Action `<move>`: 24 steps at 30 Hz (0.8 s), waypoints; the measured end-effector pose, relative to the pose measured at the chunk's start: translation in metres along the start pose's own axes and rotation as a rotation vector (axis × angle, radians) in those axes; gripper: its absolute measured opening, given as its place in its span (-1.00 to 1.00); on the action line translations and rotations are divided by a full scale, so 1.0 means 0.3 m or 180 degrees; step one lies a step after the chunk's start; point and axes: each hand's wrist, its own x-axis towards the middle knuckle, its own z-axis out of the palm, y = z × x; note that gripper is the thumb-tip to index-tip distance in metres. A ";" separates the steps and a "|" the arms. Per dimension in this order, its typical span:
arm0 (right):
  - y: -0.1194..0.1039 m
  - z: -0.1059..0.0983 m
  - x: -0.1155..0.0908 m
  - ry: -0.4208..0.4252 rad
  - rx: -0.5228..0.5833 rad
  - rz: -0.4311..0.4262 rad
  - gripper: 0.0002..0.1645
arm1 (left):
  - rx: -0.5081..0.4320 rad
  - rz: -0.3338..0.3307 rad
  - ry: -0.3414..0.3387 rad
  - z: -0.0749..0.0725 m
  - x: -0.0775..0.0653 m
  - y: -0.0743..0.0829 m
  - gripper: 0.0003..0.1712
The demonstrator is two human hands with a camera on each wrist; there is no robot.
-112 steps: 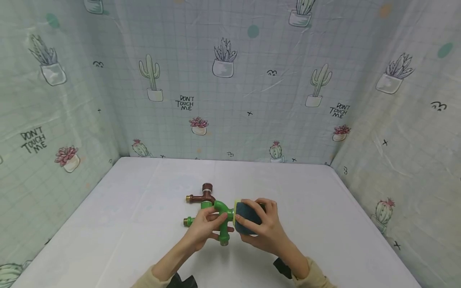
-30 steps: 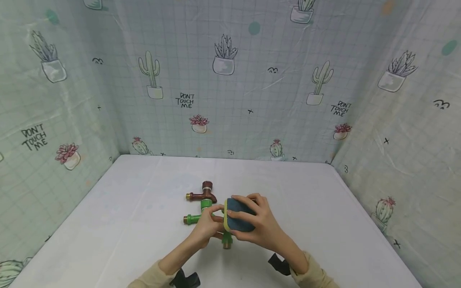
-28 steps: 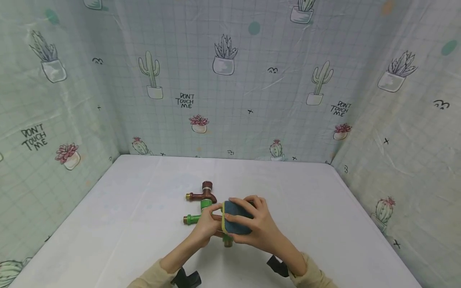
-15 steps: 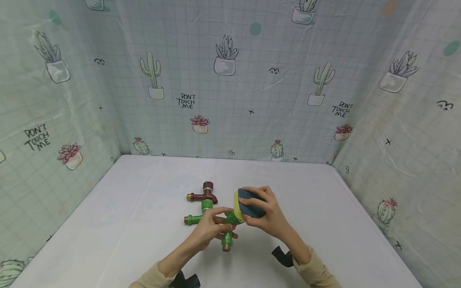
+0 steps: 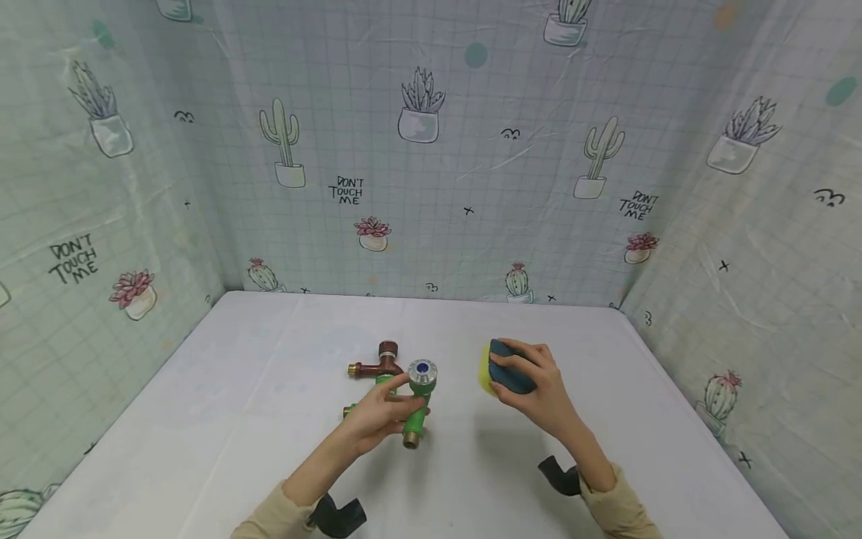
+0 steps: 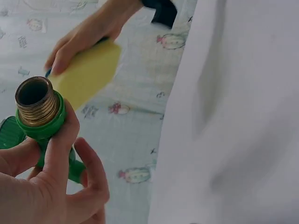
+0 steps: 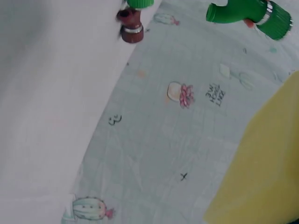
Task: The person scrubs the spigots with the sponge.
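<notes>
My left hand (image 5: 378, 413) grips a green faucet (image 5: 415, 421) above the table, its round knob with a blue centre turned up toward the head camera. In the left wrist view the faucet's threaded brass end (image 6: 39, 102) faces that camera, with fingers wrapped round the green body. To the right, my right hand (image 5: 542, 385) holds a sponge (image 5: 512, 368), dark blue on one side and yellow on the other, apart from the faucet. The right wrist view shows the yellow face of the sponge (image 7: 266, 163) large and the faucet's spout and knob (image 7: 243, 11) beyond it.
Behind my left hand a brown faucet (image 5: 377, 368) lies on the white table (image 5: 283, 374). Another green faucet (image 5: 384, 380) lies there too, mostly hidden by the hand. Cactus-printed cloth (image 5: 465, 172) encloses the table at the back and both sides.
Earlier the sponge was against the held faucet. My right hand has drawn it away, right and up. My left hand has turned the faucet so its knob faces up.
</notes>
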 end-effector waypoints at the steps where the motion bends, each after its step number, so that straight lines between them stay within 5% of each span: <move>1: 0.003 -0.012 -0.005 0.0001 -0.0019 0.0042 -0.50 | 0.0000 -0.0001 0.0029 -0.011 0.006 0.007 -0.28; 11: 0.027 -0.084 -0.065 -0.0040 -0.0200 0.0316 -0.50 | 0.0062 -0.0290 0.0074 -0.089 0.110 0.086 -0.37; 19: 0.033 -0.095 -0.091 -0.0045 -0.0233 0.0442 -0.52 | 0.0331 -0.0690 -0.0430 -0.102 0.245 0.132 -0.53; 24: 0.035 -0.094 -0.097 -0.0052 -0.0246 0.0488 -0.52 | 0.0303 -0.0836 -0.0380 -0.101 0.315 0.126 -0.54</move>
